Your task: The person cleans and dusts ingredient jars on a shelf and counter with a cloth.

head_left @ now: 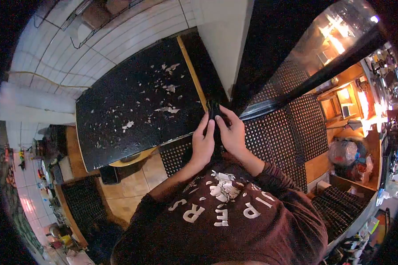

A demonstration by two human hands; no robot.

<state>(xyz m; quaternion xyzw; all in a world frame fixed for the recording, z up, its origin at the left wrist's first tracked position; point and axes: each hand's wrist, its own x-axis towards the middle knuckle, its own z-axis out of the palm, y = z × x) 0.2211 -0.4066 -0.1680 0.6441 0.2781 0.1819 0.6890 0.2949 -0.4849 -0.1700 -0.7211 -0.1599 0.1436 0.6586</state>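
Note:
A small black bundle with ridged folds is pinched between the fingertips of both hands, just over the table's right edge. My left hand grips its left side, thumb pointing up along it. My right hand closes on the right side, and the two thumbs come close together. I cannot tell what kind of thing the bundle is. A long yellowish wooden strip lies across the black tabletop, and its near end meets the bundle beside my left fingertips. Worn, pale patches mark the tabletop.
A white upright panel and a dark post stand beyond my hands. Perforated black mats cover the floor at right. On the right, a wooden shelf holds a clear plastic bag. White tiles line the wall behind the table.

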